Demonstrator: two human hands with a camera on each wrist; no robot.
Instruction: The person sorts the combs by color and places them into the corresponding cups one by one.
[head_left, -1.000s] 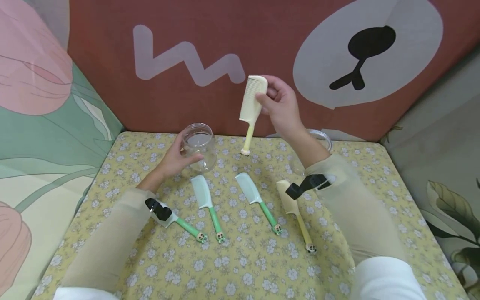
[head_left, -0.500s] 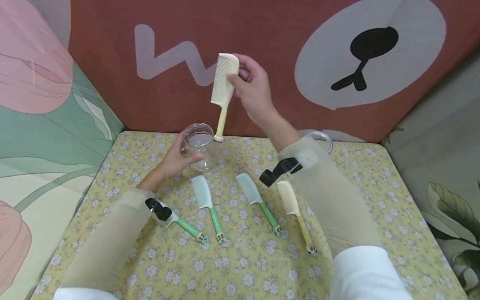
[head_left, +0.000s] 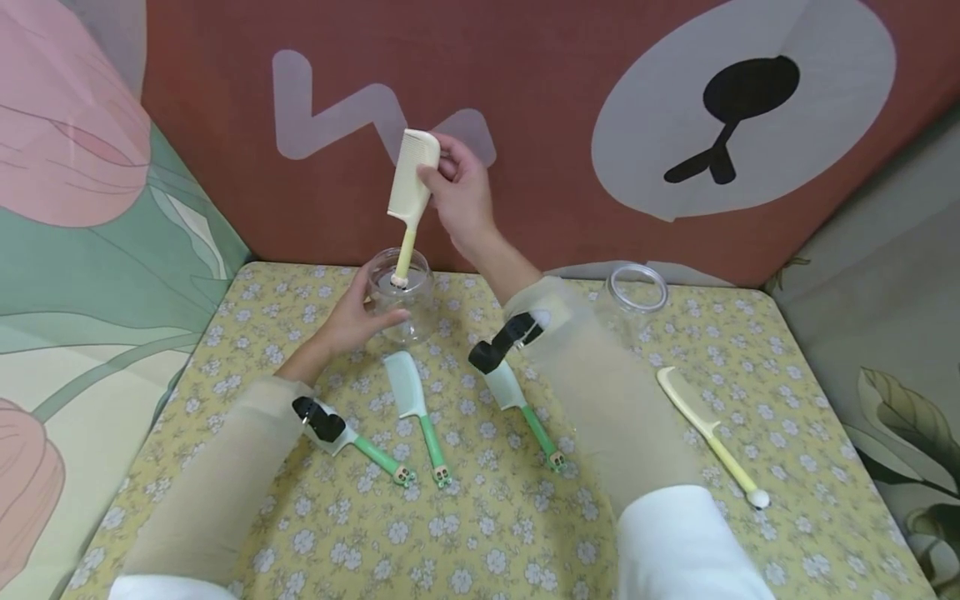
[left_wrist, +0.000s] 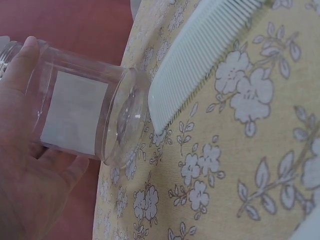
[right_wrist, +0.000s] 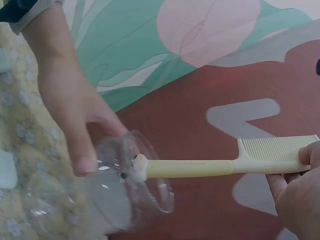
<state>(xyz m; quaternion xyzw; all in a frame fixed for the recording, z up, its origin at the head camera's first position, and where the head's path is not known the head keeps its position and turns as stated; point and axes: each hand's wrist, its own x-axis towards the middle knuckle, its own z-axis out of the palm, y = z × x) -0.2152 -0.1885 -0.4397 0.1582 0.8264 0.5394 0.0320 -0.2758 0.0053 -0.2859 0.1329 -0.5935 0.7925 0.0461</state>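
While the left hand grips the jar, the comb hangs below the right hand.

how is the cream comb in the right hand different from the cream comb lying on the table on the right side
The held comb is upright in the air, pinched at its toothed end by the right hand, handle tip down at the mouth of the clear jar that the left hand grips. The table comb lies flat on the floral cloth, untouched, handle toward the person. Its handle ends in a white tip; the held one's tip is beige with dark marks. Both are cream with yellowish handles.
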